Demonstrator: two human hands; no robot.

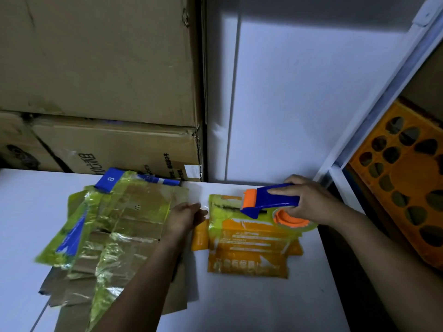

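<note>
An orange mailer package point(249, 250) lies on the white table point(251, 305), its top part covered with yellowish tape. My right hand point(311, 202) grips a blue and orange tape dispenser point(271, 202) with its roll of tape, held over the package's top edge. My left hand point(185, 218) is at the package's left edge with fingers extended toward it; whether it pinches the tape end is unclear. A heap of flattened cardboard wrapped in yellow tape point(107, 236) lies to the left, under my left forearm.
Stacked cardboard boxes point(100, 80) stand at the back left against a white wall point(299, 92). An orange plastic crate point(405, 178) with round holes sits right of the table, beyond a white frame point(374, 111). A blue label with "8" point(111, 179) tops the heap.
</note>
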